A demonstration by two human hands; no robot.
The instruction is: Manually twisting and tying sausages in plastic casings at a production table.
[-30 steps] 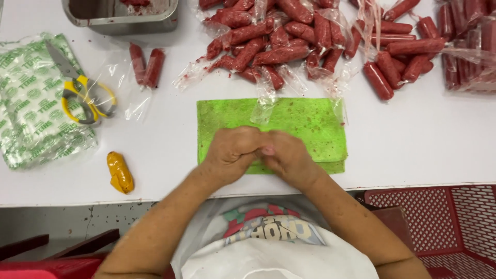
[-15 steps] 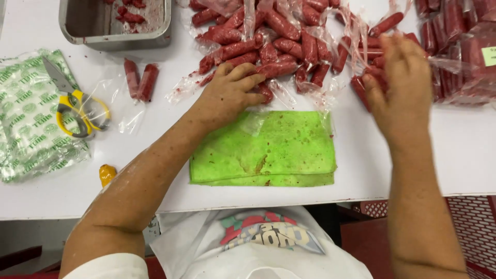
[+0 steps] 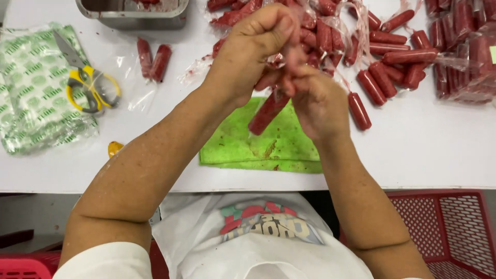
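Observation:
My left hand (image 3: 256, 49) and my right hand (image 3: 315, 98) are raised together above a green cloth (image 3: 243, 147) on the white table (image 3: 429, 150). Between them they hold one red sausage (image 3: 267, 112) in a clear wrapper. It hangs tilted down to the left. My left hand pinches the wrapper's top end. My right hand grips it from the right side. Behind my hands lies a heap of red wrapped sausages (image 3: 385, 49).
Yellow-handled scissors (image 3: 85, 82) lie on a green printed bag (image 3: 36, 93) at the left. Two sausages (image 3: 154, 61) lie near a metal tray (image 3: 132, 13) at the back. A small orange object (image 3: 114, 148) sits near the front edge. A red basket (image 3: 454, 232) stands below right.
My hands left the green cloth, reached into the sausage heap, and have now come back together above the cloth holding one wrapped sausage.

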